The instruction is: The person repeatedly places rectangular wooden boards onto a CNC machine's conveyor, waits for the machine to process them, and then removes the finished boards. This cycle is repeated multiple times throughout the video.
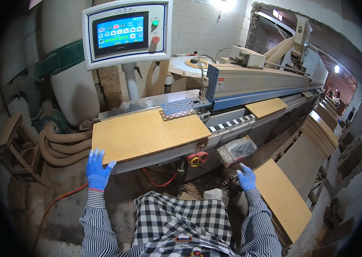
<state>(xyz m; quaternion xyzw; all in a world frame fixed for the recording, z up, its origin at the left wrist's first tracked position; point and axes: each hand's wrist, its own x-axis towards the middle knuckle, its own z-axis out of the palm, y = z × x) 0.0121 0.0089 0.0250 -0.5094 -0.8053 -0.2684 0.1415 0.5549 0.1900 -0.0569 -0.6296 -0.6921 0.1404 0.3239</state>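
A yellow wood-grain panel (149, 135) lies on the infeed table of an edge banding machine (258, 83), partly under a blue perforated plate (181, 106). My left hand (99, 170), in a blue and white glove, is at the panel's near left corner with its fingers spread; the fingertips overlap the edge. My right hand (246, 177), also gloved, is in the air between the machine and a stack of similar panels (280, 199), fingers apart and holding nothing. Another yellow panel (266, 107) sits farther along the machine's track.
A control screen (121, 32) stands above the table. Scissors (195, 160) hang on the machine's front, beside a wire basket (238, 149) holding plastic. More panels (323, 128) are stacked at right. Hoses (62, 151) and a wooden stool (20, 147) stand at left. A person (335, 95) is far back.
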